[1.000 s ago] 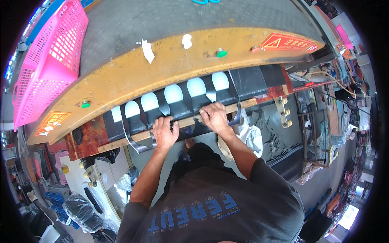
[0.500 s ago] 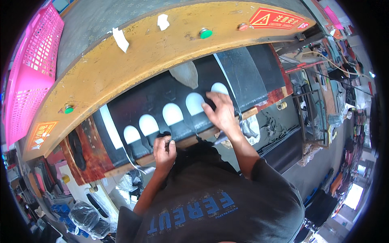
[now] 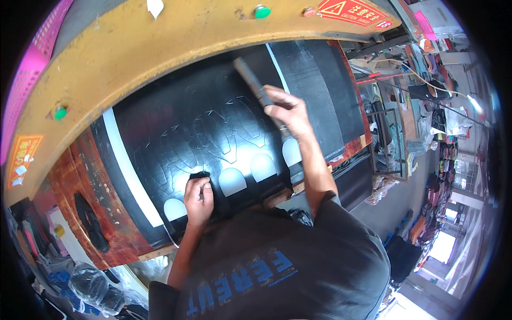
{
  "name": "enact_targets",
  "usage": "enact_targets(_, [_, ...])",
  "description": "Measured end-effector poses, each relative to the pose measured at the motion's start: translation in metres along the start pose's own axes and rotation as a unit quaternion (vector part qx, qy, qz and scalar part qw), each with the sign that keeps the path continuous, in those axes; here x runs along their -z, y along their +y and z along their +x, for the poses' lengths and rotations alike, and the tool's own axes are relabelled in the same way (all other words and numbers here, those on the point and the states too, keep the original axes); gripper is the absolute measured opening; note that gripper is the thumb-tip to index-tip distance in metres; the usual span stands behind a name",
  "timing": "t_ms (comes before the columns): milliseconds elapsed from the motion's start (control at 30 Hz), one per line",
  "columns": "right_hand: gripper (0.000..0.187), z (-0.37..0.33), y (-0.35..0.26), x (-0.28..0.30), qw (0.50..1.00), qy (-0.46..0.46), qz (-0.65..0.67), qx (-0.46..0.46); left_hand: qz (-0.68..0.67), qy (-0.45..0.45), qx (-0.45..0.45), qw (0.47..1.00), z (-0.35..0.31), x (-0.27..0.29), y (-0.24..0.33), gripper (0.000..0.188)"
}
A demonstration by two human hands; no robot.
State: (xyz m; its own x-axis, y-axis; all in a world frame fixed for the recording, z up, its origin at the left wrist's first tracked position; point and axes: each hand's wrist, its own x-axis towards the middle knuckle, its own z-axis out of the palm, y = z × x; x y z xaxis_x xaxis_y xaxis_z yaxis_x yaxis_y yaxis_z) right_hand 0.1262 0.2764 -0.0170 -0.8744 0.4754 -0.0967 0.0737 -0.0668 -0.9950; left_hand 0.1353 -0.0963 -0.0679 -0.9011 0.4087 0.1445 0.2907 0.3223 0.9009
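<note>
Across the black sheet point(image 3: 160, 122), my right hand point(image 3: 288, 111) grips a long, narrow grey bar point(image 3: 250, 77), slanting up and away to the left. The bar is slightly blurred, so its exact kind cannot be told. My left hand point(image 3: 198, 201) is at the sheet's near side, fingers curled, with a small black piece point(image 3: 200, 175) at the fingertips. Thin cut outlines point(image 3: 216, 133) of several elongated shapes mark the sheet. White round-topped shapes point(image 3: 233, 182) line its near edge, either side of my left hand.
A yellow machine beam point(image 3: 176, 40) with a green button point(image 3: 262, 12) spans the far side. White strips point(image 3: 130, 165) border the sheet. On the worn reddish board point(image 3: 98, 197) at left lies a black sole-shaped piece point(image 3: 92, 224). A pink basket point(image 3: 40, 64) stands far left.
My right hand has lifted off the white shapes and now holds the grey bar farther away. More of the black sheet shows in front of the beam. The left hand stays curled near the edge.
</note>
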Motion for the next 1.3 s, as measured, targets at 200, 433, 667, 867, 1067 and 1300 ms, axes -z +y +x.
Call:
enact_targets(200, [0.047, -0.006, 0.008, 0.022, 0.901, 0.033, -0.386, 0.196, -0.011, 0.008, -0.011, 1.000, -0.002, 0.001, 0.000, 0.014])
enact_targets(433, [0.052, -0.003, 0.032, 0.008, 0.819, 0.041, -0.536, 0.198, 0.001, 0.004, -0.020, 1.000, 0.011, 0.001, 0.010, 0.014])
enact_targets(667, [0.042, 0.017, 0.002, 0.054, 0.888, 0.211, -0.377, 0.161, 0.003, -0.072, -0.057, 0.996, 0.037, 0.004, 0.038, 0.011])
enact_targets(867, [0.047, 0.053, 0.004, 0.040, 0.958, 0.231, -0.169, -0.010, 0.163, -0.149, -0.108, 0.969, 0.091, 0.001, 0.010, 0.016])
enact_targets(1067, [0.066, 0.114, -0.047, -0.031, 0.907, 0.281, -0.149, 0.277, 0.240, -0.078, -0.093, 0.963, 0.125, -0.018, -0.012, 0.025])
enact_targets(1300, [0.073, 0.127, -0.059, -0.060, 0.926, 0.113, -0.268, 0.239, 0.247, -0.031, -0.104, 0.963, 0.192, -0.016, -0.023, 0.025])
